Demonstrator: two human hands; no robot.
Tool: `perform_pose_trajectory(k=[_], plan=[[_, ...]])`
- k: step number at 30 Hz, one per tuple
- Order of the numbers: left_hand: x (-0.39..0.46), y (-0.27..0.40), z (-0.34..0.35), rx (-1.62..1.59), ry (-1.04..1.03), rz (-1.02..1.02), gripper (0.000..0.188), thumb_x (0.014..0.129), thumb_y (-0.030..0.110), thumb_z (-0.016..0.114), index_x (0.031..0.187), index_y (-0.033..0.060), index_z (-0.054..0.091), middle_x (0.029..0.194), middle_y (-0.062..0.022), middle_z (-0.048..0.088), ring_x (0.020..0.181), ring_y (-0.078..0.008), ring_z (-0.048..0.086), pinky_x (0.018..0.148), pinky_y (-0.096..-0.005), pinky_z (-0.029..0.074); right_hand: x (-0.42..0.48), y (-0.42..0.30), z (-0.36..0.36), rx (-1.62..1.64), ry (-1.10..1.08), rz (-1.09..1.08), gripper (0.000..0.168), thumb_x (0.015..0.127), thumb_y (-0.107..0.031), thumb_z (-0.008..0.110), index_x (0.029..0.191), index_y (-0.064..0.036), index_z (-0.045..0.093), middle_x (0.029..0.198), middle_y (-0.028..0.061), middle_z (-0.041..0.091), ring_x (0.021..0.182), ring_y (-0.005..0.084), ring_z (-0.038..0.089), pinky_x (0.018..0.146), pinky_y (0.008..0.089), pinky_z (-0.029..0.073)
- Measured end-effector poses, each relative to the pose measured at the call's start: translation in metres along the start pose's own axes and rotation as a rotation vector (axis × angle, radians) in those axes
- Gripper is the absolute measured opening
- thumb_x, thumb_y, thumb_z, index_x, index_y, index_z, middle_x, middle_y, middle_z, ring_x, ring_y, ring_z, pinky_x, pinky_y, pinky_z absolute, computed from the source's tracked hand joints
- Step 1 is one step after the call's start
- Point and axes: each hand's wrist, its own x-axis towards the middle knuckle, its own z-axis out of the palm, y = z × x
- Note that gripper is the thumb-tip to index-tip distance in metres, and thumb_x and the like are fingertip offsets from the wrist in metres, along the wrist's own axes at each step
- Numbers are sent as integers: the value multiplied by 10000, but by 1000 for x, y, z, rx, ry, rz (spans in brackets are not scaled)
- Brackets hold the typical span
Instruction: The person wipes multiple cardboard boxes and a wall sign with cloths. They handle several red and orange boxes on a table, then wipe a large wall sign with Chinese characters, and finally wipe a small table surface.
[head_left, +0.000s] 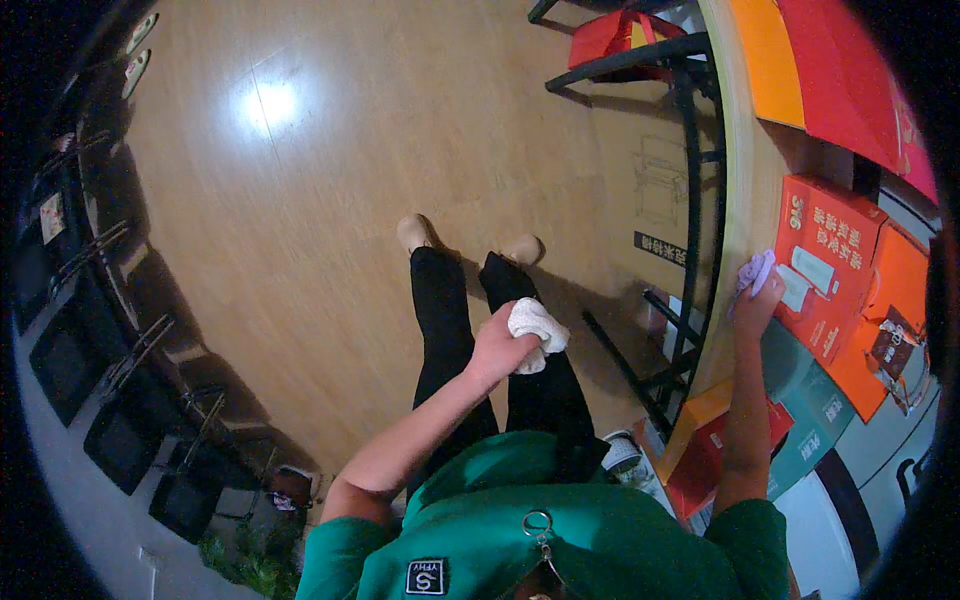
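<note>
My left hand (499, 349) is closed around a crumpled white cloth (541, 328), held in front of my legs above the wood-look floor. Out to the right, my right hand (759, 304) grips a bunched light purple cloth (754, 271) at the edge of a wooden table (739, 161). Beside that hand, on the tabletop, lies a red-orange printed box (832, 262). Whether the purple cloth touches the table or the box, I cannot tell.
Green boxes (814, 420), an orange bag (892, 289) and larger red packaging (840, 67) are along the right. A black metal frame (688, 150) and a cardboard carton (645, 180) stand by the table. Black chairs (124, 420) line the left, near a green plant (247, 559).
</note>
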Motion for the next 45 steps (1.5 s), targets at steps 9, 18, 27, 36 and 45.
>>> perform_pose_trajectory(k=[9, 18, 27, 36, 45], plan=[[8, 45, -37, 77, -27, 125, 507, 766, 134, 675, 1248, 14, 574, 1095, -129, 681, 1041, -246, 658, 934, -343, 501, -1, -17, 3, -7, -166, 21, 386, 823, 16, 514, 1203, 2, 577, 1058, 190, 574, 969, 310, 597, 794, 405, 508], [1, 58, -9, 42, -60, 124, 494, 774, 73, 656, 1256, 16, 563, 1089, -70, 667, 1004, -178, 645, 874, -322, 522, 10, -50, 25, 268, -24, 248, 399, 973, -130, 599, 1356, -59, 514, 1141, 108, 501, 1037, 225, 604, 761, 340, 568], [-7, 113, 81, -75, -180, 25, 416, 814, 63, 588, 1223, 1, 552, 1119, -92, 652, 1023, -229, 639, 887, -363, 523, 66, -57, 4, 297, -86, 152, 751, 691, 54, 707, 1390, -150, 522, 1329, 145, 469, 1191, 358, 526, 1018, 399, 451], [21, 140, 131, -119, -257, 22, 339, 861, 83, 632, 1172, -36, 571, 1028, -147, 672, 905, -297, 675, 812, -429, 569, 51, -52, 1, 112, -206, -41, 651, 824, -79, 642, 1447, -147, 466, 1519, 137, 367, 1378, 442, 343, 1083, 540, 346], [71, 212, 147, 38, -295, -26, 367, 837, 75, 624, 1187, -26, 581, 1066, -131, 671, 957, -281, 663, 867, -414, 546, 120, -29, 45, -14, -63, 98, 414, 889, -137, 543, 1299, -140, 602, 1381, 93, 493, 1243, 374, 472, 988, 484, 437]])
